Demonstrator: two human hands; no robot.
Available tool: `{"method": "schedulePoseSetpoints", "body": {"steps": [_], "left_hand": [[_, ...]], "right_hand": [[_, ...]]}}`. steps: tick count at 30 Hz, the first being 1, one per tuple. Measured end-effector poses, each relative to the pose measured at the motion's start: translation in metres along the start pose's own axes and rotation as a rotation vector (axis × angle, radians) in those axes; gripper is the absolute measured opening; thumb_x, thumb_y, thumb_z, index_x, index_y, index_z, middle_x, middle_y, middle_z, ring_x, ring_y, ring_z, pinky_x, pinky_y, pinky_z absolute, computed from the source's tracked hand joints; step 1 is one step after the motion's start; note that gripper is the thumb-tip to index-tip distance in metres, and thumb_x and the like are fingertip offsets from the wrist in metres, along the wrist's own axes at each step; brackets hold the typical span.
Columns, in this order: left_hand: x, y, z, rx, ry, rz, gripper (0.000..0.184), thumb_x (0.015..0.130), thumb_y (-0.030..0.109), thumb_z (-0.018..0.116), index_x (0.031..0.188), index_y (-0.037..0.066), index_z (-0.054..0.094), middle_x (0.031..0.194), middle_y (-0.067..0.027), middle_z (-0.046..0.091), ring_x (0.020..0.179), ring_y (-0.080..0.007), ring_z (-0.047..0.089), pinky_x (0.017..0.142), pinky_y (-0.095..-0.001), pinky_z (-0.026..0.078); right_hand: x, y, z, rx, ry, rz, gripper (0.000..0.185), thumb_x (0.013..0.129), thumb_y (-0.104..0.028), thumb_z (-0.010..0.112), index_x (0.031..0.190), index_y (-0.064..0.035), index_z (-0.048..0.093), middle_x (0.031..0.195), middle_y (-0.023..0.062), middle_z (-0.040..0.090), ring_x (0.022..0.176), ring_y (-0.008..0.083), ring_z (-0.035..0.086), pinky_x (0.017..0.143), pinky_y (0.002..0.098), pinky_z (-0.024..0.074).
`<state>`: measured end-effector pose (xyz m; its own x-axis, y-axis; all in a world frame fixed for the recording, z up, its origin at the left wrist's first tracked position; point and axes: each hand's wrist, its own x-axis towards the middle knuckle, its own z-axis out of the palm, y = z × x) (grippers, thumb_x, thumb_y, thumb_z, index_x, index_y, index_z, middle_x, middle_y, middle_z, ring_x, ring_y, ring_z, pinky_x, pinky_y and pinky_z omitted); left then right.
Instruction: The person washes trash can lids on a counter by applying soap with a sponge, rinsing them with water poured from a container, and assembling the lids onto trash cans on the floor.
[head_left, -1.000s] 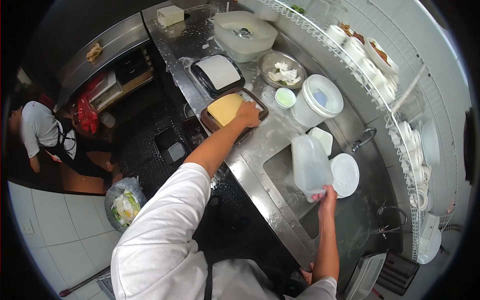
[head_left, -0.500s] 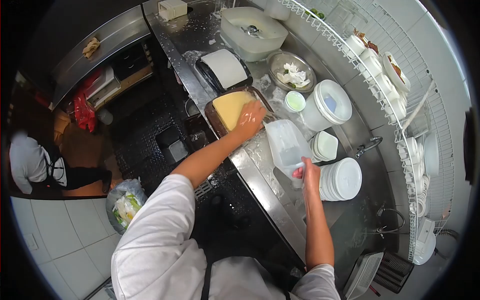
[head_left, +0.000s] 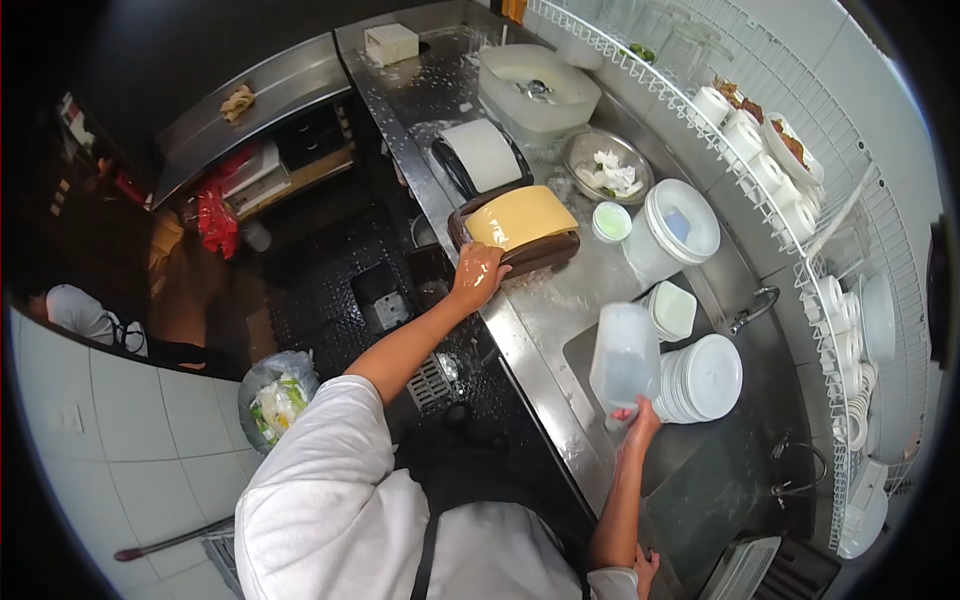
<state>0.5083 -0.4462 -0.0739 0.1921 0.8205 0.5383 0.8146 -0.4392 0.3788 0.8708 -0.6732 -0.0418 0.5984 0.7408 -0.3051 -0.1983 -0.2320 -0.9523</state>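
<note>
My left hand (head_left: 480,275) grips the near left corner of a brown tray (head_left: 545,254), which is tilted, with a curved yellow sheet (head_left: 525,218) on it. The fingers are wet. My right hand (head_left: 637,415) is closed on the end of a translucent plastic container (head_left: 626,355), held over the sink edge. Beside the container are a stack of white lids (head_left: 712,377) and some square white tubs (head_left: 672,310). Behind the tray lies a black tray with a white sheet (head_left: 482,155).
A metal bowl with crumpled napkins (head_left: 608,175), a small green-filled cup (head_left: 611,221), a white bucket (head_left: 680,225) and a water-filled tub (head_left: 538,90) stand along the counter. A faucet (head_left: 755,308) and wire rack (head_left: 800,235) are right. Another person (head_left: 85,315) is far left; another hand (head_left: 648,572) shows below.
My left hand has moved from the yellow sheet to the tray's near edge, and the tray has tipped. The plastic container has swung away from the tray, back over the sink.
</note>
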Motion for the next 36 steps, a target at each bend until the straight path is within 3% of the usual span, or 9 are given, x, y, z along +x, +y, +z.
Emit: {"method": "schedulePoseSetpoints", "body": {"steps": [9,16,24,27,30,33,36], "left_hand": [[0.011,-0.021,-0.099,0.040,0.226,0.017,0.026,0.080,0.016,0.076,0.098,0.001,0.064,0.089,-0.0163,0.063,0.092,-0.0379,0.059,0.089,-0.0485,0.043],[0.078,-0.166,-0.130,0.198,0.393,-0.077,0.025,0.080,0.015,0.075,0.097,-0.001,0.065,0.090,-0.0215,0.064,0.090,-0.0415,0.059,0.083,-0.0493,0.045],[0.167,-0.347,-0.075,0.373,0.298,-0.194,0.023,0.081,0.017,0.075,0.095,0.000,0.068,0.097,-0.0205,0.066,0.097,-0.0396,0.061,0.087,-0.0479,0.048],[0.179,-0.378,-0.047,0.444,0.150,-0.385,0.024,0.083,0.021,0.074,0.094,0.001,0.066,0.097,-0.0184,0.067,0.098,-0.0377,0.062,0.088,-0.0472,0.049],[0.187,-0.409,-0.026,0.613,-0.035,-0.568,0.018,0.084,0.011,0.067,0.100,0.002,0.067,0.103,-0.0162,0.067,0.105,-0.0352,0.061,0.092,-0.0489,0.047],[0.189,-0.357,-0.022,0.649,0.263,-0.292,0.027,0.083,0.005,0.062,0.109,0.004,0.067,0.114,-0.0162,0.064,0.114,-0.0338,0.058,0.099,-0.0506,0.044],[0.199,-0.322,0.000,0.410,0.082,0.291,0.034,0.083,0.009,0.066,0.117,0.005,0.065,0.121,-0.0169,0.059,0.117,-0.0331,0.055,0.104,-0.0517,0.040]], "right_hand": [[-0.032,0.005,-0.086,-0.003,0.123,-0.049,0.027,0.090,-0.021,0.061,0.077,0.0030,0.064,0.058,0.0063,0.055,0.051,0.0181,0.055,0.053,0.0319,0.0431],[-0.047,-0.023,-0.081,-0.090,0.332,-0.064,0.036,0.092,-0.027,0.057,0.068,-0.0006,0.056,0.054,0.0070,0.053,0.049,0.0180,0.051,0.061,0.0327,0.0438],[-0.046,-0.033,-0.033,0.095,0.445,-0.060,0.035,0.093,-0.031,0.057,0.071,-0.0038,0.053,0.059,0.0060,0.053,0.054,0.0189,0.053,0.059,0.0332,0.0450],[-0.046,-0.043,-0.012,0.121,0.439,-0.066,0.033,0.093,-0.032,0.057,0.077,-0.0031,0.055,0.060,0.0055,0.053,0.055,0.0185,0.053,0.058,0.0323,0.0451],[-0.048,-0.047,-0.005,0.114,0.428,-0.052,0.032,0.094,-0.032,0.057,0.084,-0.0017,0.057,0.061,0.0060,0.054,0.055,0.0186,0.054,0.057,0.0326,0.0454],[-0.048,-0.043,-0.002,0.092,0.419,-0.068,0.031,0.094,-0.030,0.057,0.084,-0.0009,0.057,0.064,0.0066,0.055,0.056,0.0179,0.054,0.054,0.0322,0.0450],[-0.049,-0.035,-0.006,0.131,0.403,-0.096,0.030,0.094,-0.028,0.056,0.083,-0.0004,0.058,0.067,0.0070,0.056,0.057,0.0174,0.053,0.055,0.0326,0.0453]]}}
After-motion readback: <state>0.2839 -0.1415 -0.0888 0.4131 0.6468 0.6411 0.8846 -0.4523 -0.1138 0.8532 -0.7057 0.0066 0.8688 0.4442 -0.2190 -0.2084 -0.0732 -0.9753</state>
